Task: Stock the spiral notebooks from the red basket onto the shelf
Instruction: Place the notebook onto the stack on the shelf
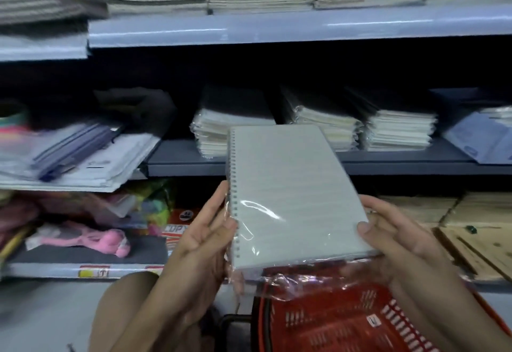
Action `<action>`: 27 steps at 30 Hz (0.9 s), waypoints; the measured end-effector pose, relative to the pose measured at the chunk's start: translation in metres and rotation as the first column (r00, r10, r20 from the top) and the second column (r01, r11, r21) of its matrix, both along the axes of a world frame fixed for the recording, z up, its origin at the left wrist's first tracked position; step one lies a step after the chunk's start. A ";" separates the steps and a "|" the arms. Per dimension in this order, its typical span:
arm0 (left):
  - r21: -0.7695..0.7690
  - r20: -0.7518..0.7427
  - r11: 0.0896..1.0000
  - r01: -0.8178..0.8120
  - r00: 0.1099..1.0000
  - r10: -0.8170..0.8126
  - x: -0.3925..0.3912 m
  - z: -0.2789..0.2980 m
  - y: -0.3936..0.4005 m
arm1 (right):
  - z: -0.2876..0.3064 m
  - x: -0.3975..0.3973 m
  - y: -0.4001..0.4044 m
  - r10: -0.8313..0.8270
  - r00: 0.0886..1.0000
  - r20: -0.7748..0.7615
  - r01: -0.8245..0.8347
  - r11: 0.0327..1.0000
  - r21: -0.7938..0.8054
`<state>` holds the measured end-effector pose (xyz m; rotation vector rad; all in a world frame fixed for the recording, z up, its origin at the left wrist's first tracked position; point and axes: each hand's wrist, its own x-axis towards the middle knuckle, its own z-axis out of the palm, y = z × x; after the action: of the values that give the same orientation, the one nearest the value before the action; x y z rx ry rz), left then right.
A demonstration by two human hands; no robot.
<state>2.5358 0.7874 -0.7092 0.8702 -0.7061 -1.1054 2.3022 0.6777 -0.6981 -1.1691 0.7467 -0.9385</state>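
A grey spiral notebook [288, 188] in clear plastic wrap is held up in front of the middle shelf [304, 162]. My left hand [202, 235] holds its spiral edge, thumb on the cover. My right hand [393, 238] grips its lower right corner, thumb on top. The red basket [346, 321] sits below the notebook at the bottom of the view. Stacks of wrapped spiral notebooks [219, 132] stand on the middle shelf behind the held one.
More notebook stacks [399, 130] fill the middle shelf to the right. The top shelf [249, 30] carries piles of paper pads. Folders [69, 157] lie tilted at the left. Pink toys [105, 241] sit on the low left shelf, wooden boards [476, 229] at the right.
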 end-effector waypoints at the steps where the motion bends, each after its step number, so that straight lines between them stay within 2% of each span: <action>1: -0.002 -0.004 0.999 -0.039 0.999 0.039 0.005 0.002 0.000 | -0.003 0.009 -0.003 0.015 1.000 0.012 -0.014 1.000 -0.010; 7: 0.017 0.056 0.982 -0.190 0.980 0.189 0.039 -0.003 -0.011 | -0.017 0.056 -0.021 0.038 0.995 0.094 -0.040 0.999 0.013; 12: 0.018 0.077 0.949 -0.315 0.947 0.313 0.075 0.016 -0.044 | -0.006 0.105 -0.054 0.025 0.992 0.122 -0.030 0.999 0.039; 17: 0.016 0.122 0.900 -0.436 0.894 0.431 0.110 0.040 -0.088 | 0.010 0.153 -0.105 0.038 0.975 0.219 -0.080 0.979 0.187; 22: 0.089 0.197 0.798 -0.595 0.796 0.572 0.135 0.047 -0.124 | 0.014 0.192 -0.135 0.011 0.989 0.150 -0.045 0.973 0.225; 25: 0.076 0.187 0.742 -0.666 0.741 0.645 0.132 0.043 -0.128 | 0.010 0.198 -0.141 -0.054 0.990 0.133 0.025 0.978 0.209; 27: 0.030 0.248 0.726 -0.687 0.709 0.660 0.123 0.037 -0.118 | 0.003 0.191 -0.139 -0.054 0.993 0.106 0.039 0.989 0.142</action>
<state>2.6587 0.6694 -0.6722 1.2445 -0.4289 -0.3831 2.4937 0.5383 -0.6952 -0.9730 0.7413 -0.9659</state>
